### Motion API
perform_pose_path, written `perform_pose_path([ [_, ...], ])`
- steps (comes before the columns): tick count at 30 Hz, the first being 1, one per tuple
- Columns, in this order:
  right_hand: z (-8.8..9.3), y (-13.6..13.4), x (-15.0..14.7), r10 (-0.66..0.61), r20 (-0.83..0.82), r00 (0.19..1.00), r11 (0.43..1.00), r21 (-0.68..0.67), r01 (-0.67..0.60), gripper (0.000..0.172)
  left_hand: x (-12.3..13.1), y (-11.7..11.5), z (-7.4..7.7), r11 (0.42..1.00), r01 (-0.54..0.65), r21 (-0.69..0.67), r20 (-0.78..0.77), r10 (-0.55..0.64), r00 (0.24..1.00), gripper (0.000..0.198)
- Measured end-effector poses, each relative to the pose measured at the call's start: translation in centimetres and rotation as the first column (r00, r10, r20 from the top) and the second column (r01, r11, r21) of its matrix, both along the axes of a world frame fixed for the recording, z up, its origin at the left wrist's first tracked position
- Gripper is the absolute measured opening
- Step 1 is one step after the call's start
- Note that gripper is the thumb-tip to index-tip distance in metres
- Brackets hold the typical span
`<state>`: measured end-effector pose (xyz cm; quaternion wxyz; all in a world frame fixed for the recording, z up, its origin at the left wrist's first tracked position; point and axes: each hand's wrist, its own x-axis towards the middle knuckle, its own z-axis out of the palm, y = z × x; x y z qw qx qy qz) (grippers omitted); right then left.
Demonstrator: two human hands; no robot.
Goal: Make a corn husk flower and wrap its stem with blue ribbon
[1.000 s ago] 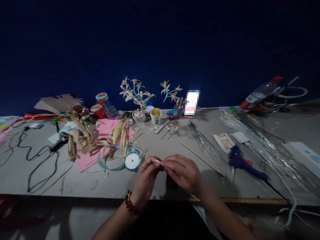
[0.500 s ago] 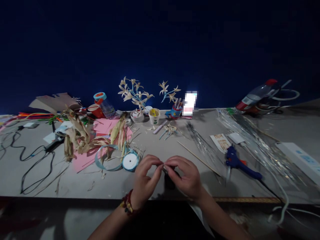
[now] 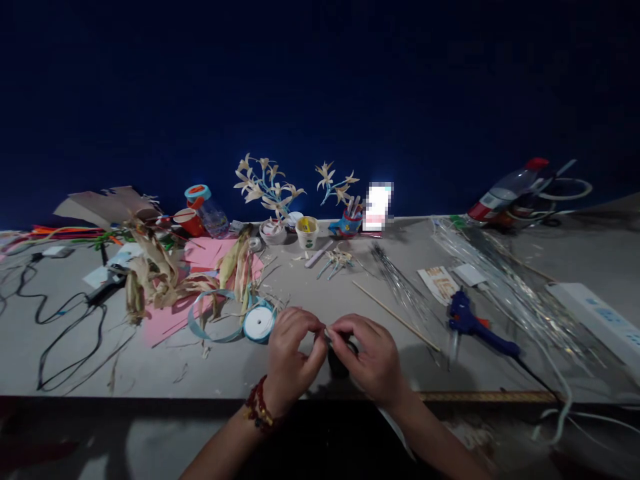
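Nearest, a beaded bracelet [image 3: 259, 404] circles the wrist of the left hand [image 3: 297, 353]. It and the right hand [image 3: 369, 357] meet at the fingertips over the near part of the table [image 3: 200, 373], each with thumb and forefinger pinched on what looks like 1 tiny pale piece [image 3: 327, 327], too small to identify. Such fine handling calls for light, even pressure from the 2 pinches and steady wrists, so the piece neither creases nor slips. It sits between the hands, right at their touching tips, with a dark object [image 3: 339, 365] showing just below. Beyond the left hand is a ribbon spool [image 3: 259, 323]; a thin stick [image 3: 395, 315] and a blue glue gun [image 3: 475, 325] lie to the right. Farther back, 2 sprays of pale flowers [image 3: 254, 191] stand before the dark blue wall [image 3: 320, 87].
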<state>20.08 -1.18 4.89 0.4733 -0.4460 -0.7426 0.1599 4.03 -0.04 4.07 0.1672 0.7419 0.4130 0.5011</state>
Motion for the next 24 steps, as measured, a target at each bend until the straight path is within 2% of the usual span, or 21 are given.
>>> perform_pose_path([
  [3,-0.1,-0.2,0.2,-0.061,-0.032,0.998,0.998,0.005,0.061,0.01,-0.7,0.4,-0.3,0.998,-0.055,0.015,-0.024,0.056,0.998,0.013],
  [6,0.0,-0.2,0.7,-0.154,-0.1,0.983,0.987,-0.051,0.15,0.011,-1.8,0.7,-0.3,0.988,-0.151,-0.009,0.018,0.151,0.988,0.013],
  [7,0.0,-0.3,0.8,-0.176,-0.118,0.977,0.983,-0.072,0.168,0.011,-2.0,0.7,-0.2,0.989,-0.146,-0.038,0.037,0.147,0.988,0.012],
  [9,0.2,-0.2,0.8,-0.185,-0.133,0.974,0.98,-0.094,0.174,0.01,-2.0,0.6,0.3,0.994,-0.06,-0.089,0.055,0.065,0.996,0.01],
  [12,0.5,-0.2,0.4,-0.148,-0.124,0.981,0.987,-0.082,0.138,0.01,-1.2,0.2,1.1,0.995,0.062,-0.079,0.025,-0.06,0.998,0.012],
  [16,0.7,-0.3,-0.3,-0.103,-0.099,0.99,0.995,-0.008,0.103,0.013,0.0,0.2,1.4,0.997,0.068,-0.034,0.018,-0.068,0.998,0.011],
  [20,0.4,-0.6,-0.3,-0.117,-0.07,0.991,0.988,0.097,0.123,0.012,-0.1,0.4,0.9,1.0,0.009,0.017,0.011,-0.009,1.0,0.013],
  [24,0.1,-0.6,0.0,-0.176,-0.105,0.979,0.979,0.083,0.185,0.014,-0.9,0.6,0.8,0.992,-0.115,0.052,0.016,0.115,0.993,0.013],
])
